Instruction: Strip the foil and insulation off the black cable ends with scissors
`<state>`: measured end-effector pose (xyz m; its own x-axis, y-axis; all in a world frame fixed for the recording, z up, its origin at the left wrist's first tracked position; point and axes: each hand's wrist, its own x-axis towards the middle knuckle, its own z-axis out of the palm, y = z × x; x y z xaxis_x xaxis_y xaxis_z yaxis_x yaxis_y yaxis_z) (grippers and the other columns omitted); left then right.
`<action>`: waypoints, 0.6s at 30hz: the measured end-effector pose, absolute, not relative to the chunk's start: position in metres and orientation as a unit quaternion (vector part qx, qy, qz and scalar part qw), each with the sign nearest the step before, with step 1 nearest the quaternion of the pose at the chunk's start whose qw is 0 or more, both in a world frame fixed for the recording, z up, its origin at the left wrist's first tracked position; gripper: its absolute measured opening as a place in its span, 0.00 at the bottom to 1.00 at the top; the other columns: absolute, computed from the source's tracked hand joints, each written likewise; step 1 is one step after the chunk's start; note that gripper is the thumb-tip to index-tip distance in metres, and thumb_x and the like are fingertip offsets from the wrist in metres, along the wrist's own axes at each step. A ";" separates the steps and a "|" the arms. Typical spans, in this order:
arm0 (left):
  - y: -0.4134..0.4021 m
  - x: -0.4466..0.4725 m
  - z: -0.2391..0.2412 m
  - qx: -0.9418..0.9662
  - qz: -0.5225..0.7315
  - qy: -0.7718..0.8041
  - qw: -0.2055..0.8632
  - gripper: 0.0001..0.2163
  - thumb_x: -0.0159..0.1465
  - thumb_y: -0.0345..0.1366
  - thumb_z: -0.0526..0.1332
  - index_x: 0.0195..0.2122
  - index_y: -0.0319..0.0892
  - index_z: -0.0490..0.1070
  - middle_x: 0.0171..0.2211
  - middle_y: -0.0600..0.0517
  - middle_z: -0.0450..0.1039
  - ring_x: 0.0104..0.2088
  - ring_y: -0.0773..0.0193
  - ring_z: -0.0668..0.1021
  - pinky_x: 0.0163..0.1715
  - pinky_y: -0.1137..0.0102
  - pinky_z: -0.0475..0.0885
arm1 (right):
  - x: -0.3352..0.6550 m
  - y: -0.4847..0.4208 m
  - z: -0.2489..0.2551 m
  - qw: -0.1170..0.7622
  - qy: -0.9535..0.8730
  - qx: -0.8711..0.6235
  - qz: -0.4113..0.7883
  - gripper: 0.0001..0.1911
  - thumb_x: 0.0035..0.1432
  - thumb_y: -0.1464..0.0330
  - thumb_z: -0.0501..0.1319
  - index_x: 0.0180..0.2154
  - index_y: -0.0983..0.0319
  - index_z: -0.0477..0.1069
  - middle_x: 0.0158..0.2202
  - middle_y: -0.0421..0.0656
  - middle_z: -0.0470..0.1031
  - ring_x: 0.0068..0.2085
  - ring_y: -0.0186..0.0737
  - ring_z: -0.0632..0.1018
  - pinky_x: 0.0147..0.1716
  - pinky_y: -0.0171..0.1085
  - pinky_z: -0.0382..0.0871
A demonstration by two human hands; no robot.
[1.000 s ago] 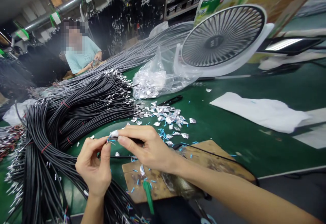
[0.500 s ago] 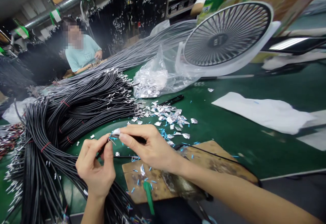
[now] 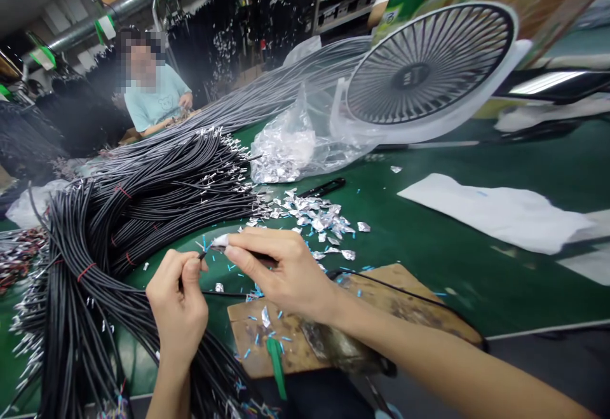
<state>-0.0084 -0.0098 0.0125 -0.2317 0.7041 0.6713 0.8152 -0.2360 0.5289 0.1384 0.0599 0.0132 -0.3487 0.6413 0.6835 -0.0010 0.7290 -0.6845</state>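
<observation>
Between the thumb and fingers of my left hand [image 3: 178, 295] is the end of a black cable [image 3: 202, 255], with thin blue and pale wires [image 3: 204, 242] fanning out of it. My right hand [image 3: 281, 269] is closed around a slim dark tool [image 3: 264, 257], mostly hidden by the fingers; its kind does not show. A white wrap [image 3: 221, 241] covers the right index fingertip, which is right beside the wires. Below the hands, a wooden board [image 3: 248, 343] carries blue wire scraps and a green-handled item [image 3: 276, 368].
Bundles of black cables [image 3: 181, 177] fill the left side. Foil scraps [image 3: 324, 219] and a black-handled tool [image 3: 326, 186] lie ahead, near a clear plastic bag [image 3: 290, 149]. A fan [image 3: 429, 69] stands behind, and white paper [image 3: 490, 209] lies right. A co-worker [image 3: 155, 98] sits opposite.
My left hand has lowered slightly and turned, its fingers now curled tighter around the cable end. The wires stand more upright and spread. My right hand has shifted slightly right.
</observation>
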 end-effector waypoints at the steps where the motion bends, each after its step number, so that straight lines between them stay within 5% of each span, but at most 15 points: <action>1: -0.009 -0.009 0.014 -0.610 -0.494 -0.619 -0.001 0.14 0.67 0.36 0.52 0.23 0.41 0.67 0.21 0.55 0.63 0.22 0.70 0.66 0.23 0.75 0.60 | 0.139 0.060 0.013 0.529 -0.765 -0.209 0.300 0.13 0.62 0.70 0.56 0.35 0.67 0.79 0.28 0.45 0.79 0.28 0.35 0.76 0.29 0.33 0.68; 6: -0.005 -0.017 0.018 -0.548 -0.515 -0.586 -0.303 0.22 0.64 0.48 0.55 0.18 0.40 0.58 0.17 0.57 0.53 0.18 0.72 0.57 0.18 0.74 0.51 | 0.142 0.061 0.014 0.512 -0.774 -0.195 0.317 0.13 0.62 0.71 0.56 0.34 0.66 0.79 0.28 0.44 0.79 0.28 0.35 0.76 0.29 0.33 0.68; 9: -0.003 -0.020 0.018 -0.522 -0.503 -0.563 -0.398 0.25 0.62 0.54 0.55 0.16 0.41 0.56 0.16 0.58 0.48 0.16 0.74 0.52 0.16 0.73 0.47 | 0.142 0.061 0.016 0.504 -0.768 -0.186 0.350 0.12 0.61 0.71 0.56 0.32 0.65 0.78 0.28 0.43 0.78 0.28 0.34 0.75 0.28 0.32 0.67; 18: -0.007 -0.007 0.012 -0.608 -0.508 -0.596 -0.126 0.10 0.62 0.36 0.60 0.23 0.41 0.70 0.20 0.57 0.63 0.22 0.72 0.65 0.21 0.76 0.58 | 0.137 0.065 0.016 0.516 -0.693 -0.238 0.444 0.17 0.54 0.57 0.64 0.24 0.63 0.69 0.24 0.37 0.65 0.25 0.30 0.65 0.24 0.31 0.58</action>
<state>-0.0071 -0.0071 0.0117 -0.2285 0.8540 0.4675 0.5968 -0.2565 0.7603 0.1369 0.0651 0.0160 -0.3548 0.7880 0.5032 -0.1274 0.4925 -0.8610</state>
